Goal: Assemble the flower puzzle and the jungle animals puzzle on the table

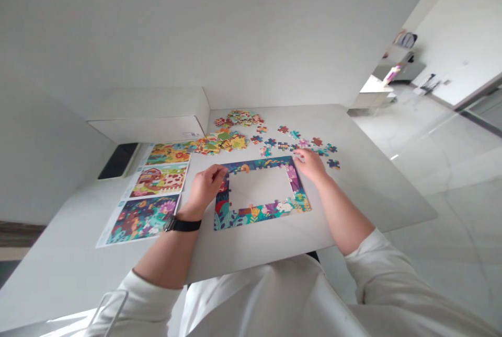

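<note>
The joined border of a jigsaw puzzle (270, 210) lies flat on the table in front of me, showing dark blue, teal and purple pictures around a bare middle. At its upper left corner is my left hand (207, 184), its fingers curled together; whatever they may hold is hidden. My right hand (311, 165) rests by the upper right corner, thumb and fingers slightly apart, with nothing visible between them. Just beyond it lie loose dark blue and purple puzzle pieces (304, 143). A black watch (187, 224) is on my left wrist.
Yellow-green puzzle pieces (225, 141) and a pile of red and cream pieces (241, 117) lie farther back. On the left is a sheet with three printed pictures (143, 217). A phone (118, 161) lies beside it, before a white box (149, 112) against the wall.
</note>
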`<state>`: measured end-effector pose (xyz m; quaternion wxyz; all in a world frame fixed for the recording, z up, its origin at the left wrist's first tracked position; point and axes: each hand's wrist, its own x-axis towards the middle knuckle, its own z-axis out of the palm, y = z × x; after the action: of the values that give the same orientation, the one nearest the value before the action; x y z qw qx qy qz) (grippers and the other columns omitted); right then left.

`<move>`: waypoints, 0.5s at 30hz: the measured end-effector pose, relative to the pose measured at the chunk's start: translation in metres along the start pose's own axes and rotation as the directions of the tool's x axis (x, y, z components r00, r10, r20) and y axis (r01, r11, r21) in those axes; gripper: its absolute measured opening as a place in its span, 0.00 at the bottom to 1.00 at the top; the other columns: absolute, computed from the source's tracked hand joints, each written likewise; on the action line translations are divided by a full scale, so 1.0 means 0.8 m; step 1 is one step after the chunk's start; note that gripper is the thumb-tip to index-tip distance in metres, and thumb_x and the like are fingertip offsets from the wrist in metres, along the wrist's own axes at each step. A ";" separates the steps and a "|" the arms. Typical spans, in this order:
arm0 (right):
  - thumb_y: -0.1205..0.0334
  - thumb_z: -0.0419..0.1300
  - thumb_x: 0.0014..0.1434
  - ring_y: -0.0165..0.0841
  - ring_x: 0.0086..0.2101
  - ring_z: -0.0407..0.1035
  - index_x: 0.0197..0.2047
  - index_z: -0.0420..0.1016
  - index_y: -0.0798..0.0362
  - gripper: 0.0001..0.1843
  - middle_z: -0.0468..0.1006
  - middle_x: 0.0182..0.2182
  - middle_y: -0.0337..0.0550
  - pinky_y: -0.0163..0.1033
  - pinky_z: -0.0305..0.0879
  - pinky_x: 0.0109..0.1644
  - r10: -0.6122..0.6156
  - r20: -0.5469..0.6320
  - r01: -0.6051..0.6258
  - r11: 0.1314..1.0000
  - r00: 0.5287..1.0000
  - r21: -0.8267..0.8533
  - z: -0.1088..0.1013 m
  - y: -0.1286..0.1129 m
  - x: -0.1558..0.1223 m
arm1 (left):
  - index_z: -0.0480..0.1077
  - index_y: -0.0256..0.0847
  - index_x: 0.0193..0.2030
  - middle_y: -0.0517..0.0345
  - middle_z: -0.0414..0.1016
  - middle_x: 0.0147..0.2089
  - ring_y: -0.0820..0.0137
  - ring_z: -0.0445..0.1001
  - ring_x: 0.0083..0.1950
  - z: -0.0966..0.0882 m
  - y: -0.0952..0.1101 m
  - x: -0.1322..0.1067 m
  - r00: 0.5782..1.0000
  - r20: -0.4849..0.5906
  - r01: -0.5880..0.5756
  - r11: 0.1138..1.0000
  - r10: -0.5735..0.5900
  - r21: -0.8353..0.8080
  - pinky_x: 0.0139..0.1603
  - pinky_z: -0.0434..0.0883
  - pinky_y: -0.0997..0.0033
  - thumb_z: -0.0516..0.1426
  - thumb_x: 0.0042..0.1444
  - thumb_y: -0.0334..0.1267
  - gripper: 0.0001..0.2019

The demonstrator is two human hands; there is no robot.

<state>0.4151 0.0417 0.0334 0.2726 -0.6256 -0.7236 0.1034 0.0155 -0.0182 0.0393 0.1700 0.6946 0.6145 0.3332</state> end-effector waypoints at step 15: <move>0.60 0.71 0.59 0.45 0.54 0.81 0.60 0.86 0.46 0.25 0.86 0.58 0.50 0.42 0.73 0.58 0.285 0.286 -0.126 0.875 0.915 -0.467 -0.033 0.071 0.151 | 0.80 0.41 0.37 0.60 0.66 0.22 0.67 0.66 0.25 0.005 -0.004 -0.001 0.995 0.013 0.101 0.984 -0.100 -0.150 0.28 0.60 0.69 0.45 0.73 0.63 0.32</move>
<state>0.4687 0.1640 0.0592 -0.0197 -0.7170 -0.6927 0.0750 0.0158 -0.0179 0.0343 0.2401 0.6489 0.6214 0.3678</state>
